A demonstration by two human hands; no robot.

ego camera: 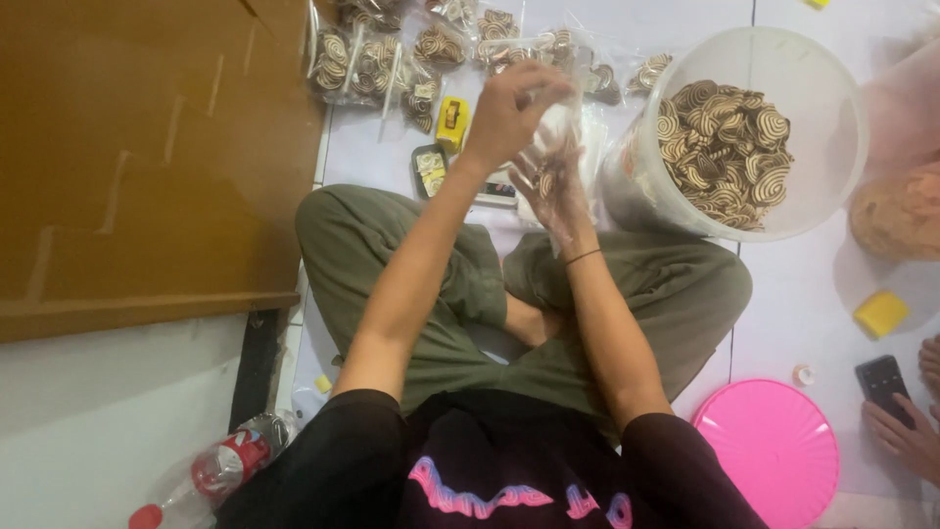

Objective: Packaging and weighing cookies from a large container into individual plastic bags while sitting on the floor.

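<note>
I sit cross-legged on a white tiled floor. My left hand pinches the top of a clear plastic bag raised in front of me. My right hand, in a thin clear glove, is under and partly inside that bag, holding swirl-patterned brown and cream cookies. A big clear tub full of the same swirl cookies stands just right of my hands. Several filled cookie bags lie on the floor beyond my hands.
A brown wooden cabinet fills the left. A yellow tape dispenser and a small black tray lie near my knees. A pink lid, a yellow block, another person's hand with a phone and a plastic bottle are around.
</note>
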